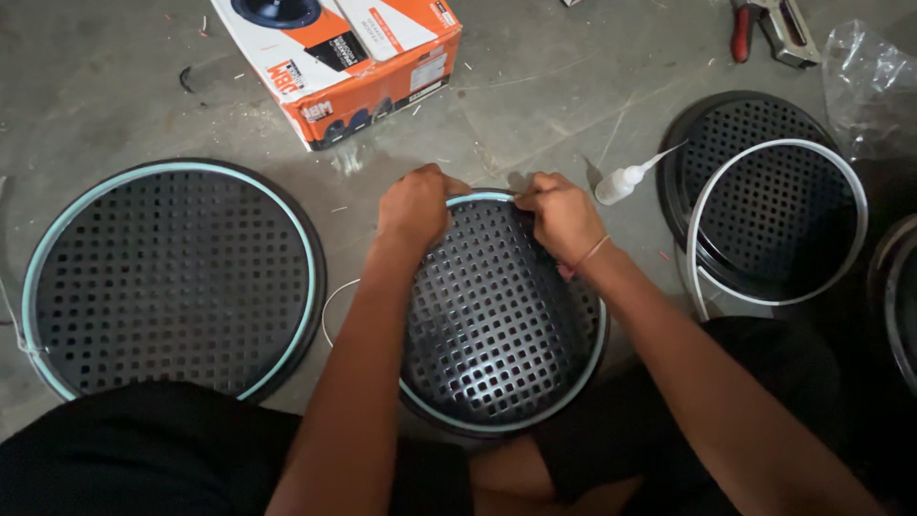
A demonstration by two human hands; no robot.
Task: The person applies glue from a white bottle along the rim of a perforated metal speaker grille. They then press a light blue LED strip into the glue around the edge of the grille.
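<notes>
A round black perforated grille [497,325] leans tilted against my lap, with a pale blue-white trim strip [587,368] running along its rim. My left hand [413,205] is closed on the grille's top edge. My right hand [565,218] pinches the trim strip at the top edge, close beside the left hand. A thin loose end of trim [330,306] curls out on the floor to the left of the grille.
A larger trimmed grille [172,277] lies flat at left. Another grille [764,191] with a loose white strip lies at right, a further one [898,296] at the right edge. A small glue bottle [621,182], an orange-white carton [349,57], a red-handled tool [774,29] and a plastic bag [874,86] lie on the concrete floor.
</notes>
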